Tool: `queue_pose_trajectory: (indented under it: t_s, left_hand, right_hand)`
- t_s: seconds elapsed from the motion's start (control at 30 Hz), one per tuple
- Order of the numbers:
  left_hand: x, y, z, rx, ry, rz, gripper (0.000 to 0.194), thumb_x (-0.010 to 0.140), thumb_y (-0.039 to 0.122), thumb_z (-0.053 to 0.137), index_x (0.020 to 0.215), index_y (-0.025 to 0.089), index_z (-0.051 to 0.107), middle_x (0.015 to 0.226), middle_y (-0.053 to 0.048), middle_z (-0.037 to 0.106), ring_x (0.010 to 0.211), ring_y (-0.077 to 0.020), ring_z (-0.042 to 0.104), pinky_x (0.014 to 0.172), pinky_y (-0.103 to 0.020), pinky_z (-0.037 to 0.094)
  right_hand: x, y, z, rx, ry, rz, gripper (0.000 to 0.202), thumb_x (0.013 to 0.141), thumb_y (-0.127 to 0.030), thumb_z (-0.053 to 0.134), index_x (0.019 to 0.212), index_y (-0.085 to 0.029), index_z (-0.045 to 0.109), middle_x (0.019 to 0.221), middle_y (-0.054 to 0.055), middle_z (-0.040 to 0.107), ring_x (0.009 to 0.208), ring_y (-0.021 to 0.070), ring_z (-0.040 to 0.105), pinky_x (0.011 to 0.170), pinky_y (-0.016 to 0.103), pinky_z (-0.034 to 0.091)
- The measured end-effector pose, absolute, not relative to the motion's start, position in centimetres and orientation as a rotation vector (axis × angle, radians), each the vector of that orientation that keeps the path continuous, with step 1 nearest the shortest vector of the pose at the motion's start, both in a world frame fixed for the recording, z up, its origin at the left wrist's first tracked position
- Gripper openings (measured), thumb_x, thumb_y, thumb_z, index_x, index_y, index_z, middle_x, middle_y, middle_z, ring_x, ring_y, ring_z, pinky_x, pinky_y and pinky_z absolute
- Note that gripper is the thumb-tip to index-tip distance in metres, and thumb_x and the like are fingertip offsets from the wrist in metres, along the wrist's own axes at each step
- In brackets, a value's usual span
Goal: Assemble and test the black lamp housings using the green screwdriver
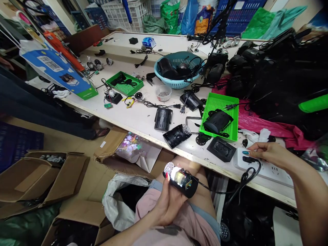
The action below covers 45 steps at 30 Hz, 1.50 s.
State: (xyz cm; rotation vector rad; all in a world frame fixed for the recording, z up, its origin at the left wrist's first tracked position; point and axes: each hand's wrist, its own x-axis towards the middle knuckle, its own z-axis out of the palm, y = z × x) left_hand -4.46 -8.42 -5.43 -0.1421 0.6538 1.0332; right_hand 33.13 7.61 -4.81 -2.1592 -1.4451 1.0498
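My left hand (pixel 170 201) is wrapped round a small black projector lamp (pixel 191 189) above my lap. Its housing is open; a circuit board and a bright white light show inside, beside a clear faceted lens (pixel 169 167). A black cord (pixel 205 186) runs from the lamp toward the table. Over at the table's right edge, my right hand (pixel 269 152) grips a black plug (pixel 249 159) seated in a white power strip (pixel 275 174). Left of the strip lies a square black base (pixel 221 149). Black housings (pixel 176 135) rest along the front edge.
On the table (pixel 133 116) stand a bright green basket (pixel 234 128), a blue colander (pixel 166 82) of black parts, a cup of screws (pixel 163 93) and a dark green tray (pixel 137 87). Black devices pile up at right. Cardboard boxes (pixel 58 181) lie on the floor. Another person stands at left.
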Motion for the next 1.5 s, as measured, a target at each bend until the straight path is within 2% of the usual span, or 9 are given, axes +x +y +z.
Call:
queue_pose_trajectory:
  t_s: [0.2, 0.43, 0.57, 0.7, 0.8, 0.9, 1.07, 1.27, 1.5]
  left_hand:
    - [-4.6, -8.4, -6.0, -0.153, 0.598, 1.043, 0.054, 0.092, 0.057, 0.049, 0.130, 0.022, 0.063, 0.128, -0.008, 0.069, 0.131, -0.0240, 0.054, 0.116, -0.038, 0.033]
    - [-4.8, -8.2, -7.6, -0.162, 0.596, 1.033, 0.058, 0.097, 0.051, 0.044, 0.147, 0.021, 0.044, 0.139, -0.013, 0.061, 0.135, -0.0239, 0.050, 0.121, -0.044, 0.025]
    - [-4.8, -7.7, -7.2, -0.092, 0.566, 1.030, 0.053, 0.096, 0.052, 0.046, 0.140, 0.023, 0.053, 0.135, -0.009, 0.065, 0.142, -0.0228, 0.041, 0.123, -0.043, 0.018]
    - [-4.5, -6.5, -5.5, 0.014, 0.623, 1.005, 0.051, 0.090, 0.056, 0.055, 0.129, 0.024, 0.064, 0.132, -0.005, 0.067, 0.145, -0.0253, 0.035, 0.123, -0.044, 0.018]
    - [-3.8, -4.8, -4.1, 0.075, 0.673, 0.957, 0.062, 0.081, 0.061, 0.065, 0.129, 0.022, 0.064, 0.134, -0.009, 0.065, 0.144, -0.0300, 0.036, 0.122, -0.048, 0.023]
    - [-2.8, -3.1, -2.8, 0.080, 0.697, 0.939, 0.065, 0.081, 0.067, 0.058, 0.127, 0.021, 0.065, 0.131, -0.010, 0.067, 0.141, -0.0320, 0.041, 0.119, -0.049, 0.029]
    - [-2.2, -1.8, -1.7, 0.073, 0.606, 0.872, 0.068, 0.083, 0.071, 0.052, 0.125, 0.019, 0.066, 0.123, -0.012, 0.071, 0.134, -0.0353, 0.049, 0.116, -0.055, 0.032]
    - [-2.2, -1.5, -1.9, 0.267, 0.665, 0.886, 0.049, 0.070, 0.018, 0.077, 0.118, 0.020, 0.069, 0.112, -0.009, 0.075, 0.123, -0.0352, 0.058, 0.115, -0.056, 0.031]
    - [-1.7, -1.3, -1.4, 0.340, 0.793, 0.894, 0.053, 0.064, 0.013, 0.077, 0.115, 0.021, 0.067, 0.110, -0.008, 0.074, 0.116, -0.0330, 0.062, 0.111, -0.050, 0.036]
  right_hand:
    - [32.8, 7.7, -4.2, -2.191, -1.373, 1.266, 0.046, 0.039, -0.050, 0.084, 0.065, -0.014, 0.073, 0.045, 0.001, 0.051, 0.044, 0.0117, 0.036, 0.049, 0.030, 0.021]
    - [30.9, 5.9, -1.8, -2.099, -1.401, 1.059, 0.053, 0.049, -0.051, 0.081, 0.085, -0.013, 0.075, 0.052, -0.001, 0.054, 0.049, 0.0130, 0.042, 0.050, 0.030, 0.029]
    - [27.4, 0.7, 0.1, -1.983, -1.336, 0.646, 0.041, 0.078, -0.052, 0.065, 0.103, -0.020, 0.068, 0.094, 0.005, 0.067, 0.081, 0.0172, 0.060, 0.076, 0.029, 0.048]
    - [21.9, -5.5, 0.3, -1.698, -1.531, 0.713, 0.018, 0.091, -0.037, 0.059, 0.101, -0.024, 0.067, 0.099, 0.004, 0.070, 0.090, 0.0194, 0.066, 0.083, 0.031, 0.054]
    - [18.4, -8.1, -1.4, -1.622, -1.810, 0.867, 0.036, 0.091, -0.034, 0.061, 0.127, -0.027, 0.058, 0.126, 0.007, 0.064, 0.118, 0.0237, 0.060, 0.101, 0.041, 0.051]
    - [16.9, -9.3, -3.6, -1.642, -1.827, 0.766, 0.039, 0.092, -0.029, 0.060, 0.131, -0.027, 0.053, 0.118, 0.005, 0.068, 0.116, 0.0235, 0.061, 0.106, 0.048, 0.047]
    - [16.7, -10.7, -3.6, -1.530, -1.746, 0.556, 0.041, 0.094, -0.010, 0.051, 0.131, -0.029, 0.053, 0.098, 0.003, 0.069, 0.090, 0.0183, 0.065, 0.080, 0.034, 0.056]
    - [16.1, -11.1, -0.7, -1.565, -1.751, 0.488, 0.057, 0.094, -0.005, 0.043, 0.145, -0.031, 0.046, 0.088, 0.004, 0.054, 0.070, 0.0134, 0.057, 0.058, 0.024, 0.051]
    - [15.8, -10.1, 1.2, -1.715, -1.883, 0.457, 0.052, 0.094, -0.009, 0.036, 0.142, -0.024, 0.050, 0.081, 0.004, 0.062, 0.064, 0.0145, 0.063, 0.052, 0.022, 0.048]
